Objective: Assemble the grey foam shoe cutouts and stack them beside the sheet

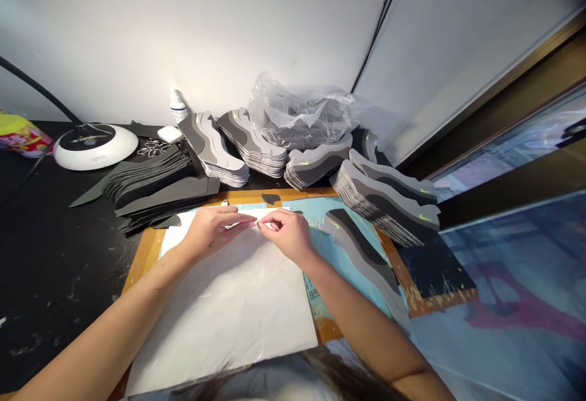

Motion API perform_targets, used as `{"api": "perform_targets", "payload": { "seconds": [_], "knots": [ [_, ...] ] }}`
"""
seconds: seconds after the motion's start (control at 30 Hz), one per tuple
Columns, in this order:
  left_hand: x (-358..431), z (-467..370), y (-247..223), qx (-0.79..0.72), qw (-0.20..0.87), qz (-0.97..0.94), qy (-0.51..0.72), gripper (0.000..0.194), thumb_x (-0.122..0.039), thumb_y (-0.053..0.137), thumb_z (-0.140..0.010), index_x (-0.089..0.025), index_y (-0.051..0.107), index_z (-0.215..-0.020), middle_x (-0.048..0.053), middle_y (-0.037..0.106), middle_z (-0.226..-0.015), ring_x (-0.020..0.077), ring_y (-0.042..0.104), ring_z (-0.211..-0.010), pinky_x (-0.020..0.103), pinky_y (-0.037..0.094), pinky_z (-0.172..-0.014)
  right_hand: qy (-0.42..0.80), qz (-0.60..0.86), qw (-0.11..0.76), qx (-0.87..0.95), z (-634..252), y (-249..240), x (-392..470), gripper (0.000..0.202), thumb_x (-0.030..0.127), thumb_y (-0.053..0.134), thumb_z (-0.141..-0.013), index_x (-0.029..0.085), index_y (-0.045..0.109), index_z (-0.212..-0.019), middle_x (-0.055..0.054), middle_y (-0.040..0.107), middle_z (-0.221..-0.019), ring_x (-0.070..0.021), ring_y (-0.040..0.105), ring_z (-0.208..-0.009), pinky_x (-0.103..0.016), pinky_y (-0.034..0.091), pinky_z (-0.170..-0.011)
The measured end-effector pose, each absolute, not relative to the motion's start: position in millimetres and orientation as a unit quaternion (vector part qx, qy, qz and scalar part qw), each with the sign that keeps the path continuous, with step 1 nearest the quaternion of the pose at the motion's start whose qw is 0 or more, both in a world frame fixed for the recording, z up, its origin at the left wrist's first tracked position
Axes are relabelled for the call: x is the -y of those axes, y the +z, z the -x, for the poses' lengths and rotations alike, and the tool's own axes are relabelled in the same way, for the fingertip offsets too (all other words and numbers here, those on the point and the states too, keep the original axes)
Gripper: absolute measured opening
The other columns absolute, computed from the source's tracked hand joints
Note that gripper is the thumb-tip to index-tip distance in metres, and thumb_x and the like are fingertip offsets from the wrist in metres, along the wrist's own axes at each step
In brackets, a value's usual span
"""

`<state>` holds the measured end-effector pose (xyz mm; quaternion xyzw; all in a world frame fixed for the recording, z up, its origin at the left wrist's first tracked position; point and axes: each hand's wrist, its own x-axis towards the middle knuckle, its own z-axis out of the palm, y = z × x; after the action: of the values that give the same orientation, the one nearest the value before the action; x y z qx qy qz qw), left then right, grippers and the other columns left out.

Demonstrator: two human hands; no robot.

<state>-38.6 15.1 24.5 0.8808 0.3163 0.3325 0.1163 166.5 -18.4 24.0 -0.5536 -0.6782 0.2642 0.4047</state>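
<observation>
Item between the fingertips too small to tell; yellow-and-red packet (25, 135) cut off at left edge.

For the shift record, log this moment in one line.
left hand, right hand: fingertips close together, grip unclear | white sheet: beneath | gray-black piece: right of sheet

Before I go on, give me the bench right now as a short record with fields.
Left hand: fingertips brought together at a tiny white bit, too small to identify
Right hand: fingertips at the same spot, facing the left
Under the hands: white sheet
Right of the sheet: one loose grey-and-black piece with a yellow-green mark
Behind, middle: clear plastic bag, with stacks of marked pieces around it
Left: plain dark stacks
Back left: white lamp base, white bottle
</observation>
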Motion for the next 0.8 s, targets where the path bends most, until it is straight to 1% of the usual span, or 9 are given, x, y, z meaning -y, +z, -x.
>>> {"api": "perform_targets", "payload": {
  "seconds": [0.13, 0.27, 0.37, 0.47, 0.6, 0.73, 0.8],
  "knots": [
    [-11, 32, 30, -0.372, 0.211, -0.836, 0.344, 0.017, -0.031, 0.062, -0.093, -0.02, 0.074, -0.087, 0.0, 0.067, -0.071, 0.0093, 0.052, -0.059, 0.021, 0.037, -0.058, 0.321, 0.514, 0.451, 0.655, -167, 24, 18, 0.006, 0.026, 0.073, -0.078, 0.022, 0.077, -0.077, 0.0, 0.071, -0.074, -0.0128, 0.057, -0.065, -0.025, 0.043, -0.063],
    [-7, 27, 38, -0.419, 0.369, -0.747, 0.359, 0.023, -0.037, 0.06, -0.092, -0.017, 0.071, -0.087, 0.003, 0.069, -0.08, 0.0119, 0.057, -0.067, 0.021, 0.042, -0.06, 0.363, 0.502, 0.47, 0.628, -170, 24, 16, 0.009, 0.029, 0.073, -0.08, 0.022, 0.078, -0.081, -0.003, 0.072, -0.079, -0.0141, 0.058, -0.067, -0.026, 0.043, -0.062],
    [-6, 24, 39, -0.444, 0.436, -0.692, 0.366, 0.029, -0.044, 0.063, -0.088, -0.016, 0.071, -0.086, 0.005, 0.07, -0.082, 0.014, 0.059, -0.07, 0.022, 0.044, -0.062, 0.371, 0.492, 0.479, 0.626, -171, 26, 16, 0.01, 0.03, 0.072, -0.08, 0.023, 0.078, -0.083, -0.003, 0.072, -0.078, -0.0142, 0.057, -0.066, -0.027, 0.043, -0.062],
    [-6, 23, 38, -0.461, 0.462, -0.664, 0.363, 0.033, -0.047, 0.066, -0.084, -0.015, 0.071, -0.086, 0.006, 0.07, -0.083, 0.0154, 0.059, -0.072, 0.023, 0.044, -0.064, 0.358, 0.489, 0.49, 0.627, -172, 28, 16, 0.01, 0.031, 0.071, -0.081, 0.022, 0.077, -0.082, -0.002, 0.071, -0.077, -0.0139, 0.056, -0.065, -0.027, 0.043, -0.062],
    [-7, 24, 36, -0.466, 0.475, -0.654, 0.36, 0.033, -0.048, 0.068, -0.082, -0.015, 0.071, -0.085, 0.007, 0.07, -0.083, 0.0162, 0.058, -0.074, 0.024, 0.044, -0.065, 0.349, 0.495, 0.494, 0.624, -173, 29, 16, 0.01, 0.031, 0.071, -0.081, 0.022, 0.076, -0.08, -0.002, 0.071, -0.076, -0.014, 0.054, -0.064, -0.028, 0.042, -0.061],
    [-7, 24, 37, -0.467, 0.479, -0.655, 0.35, 0.033, -0.047, 0.067, -0.082, -0.015, 0.072, -0.084, 0.006, 0.068, -0.08, 0.0143, 0.054, -0.068, 0.023, 0.04, -0.059, 0.355, 0.489, 0.495, 0.625, -173, 27, 16, 0.01, 0.03, 0.071, -0.081, 0.021, 0.075, -0.08, -0.003, 0.07, -0.076, -0.0145, 0.055, -0.066, -0.028, 0.042, -0.062],
    [-6, 22, 37, -0.469, 0.476, -0.66, 0.344, 0.033, -0.047, 0.068, -0.081, -0.014, 0.072, -0.083, 0.004, 0.065, -0.073, 0.0118, 0.048, -0.06, 0.022, 0.035, -0.054, 0.355, 0.487, 0.497, 0.624, -173, 26, 16, 0.011, 0.031, 0.071, -0.081, 0.02, 0.075, -0.08, -0.003, 0.07, -0.076, -0.0145, 0.055, -0.066, -0.027, 0.042, -0.062]
  ]
}}
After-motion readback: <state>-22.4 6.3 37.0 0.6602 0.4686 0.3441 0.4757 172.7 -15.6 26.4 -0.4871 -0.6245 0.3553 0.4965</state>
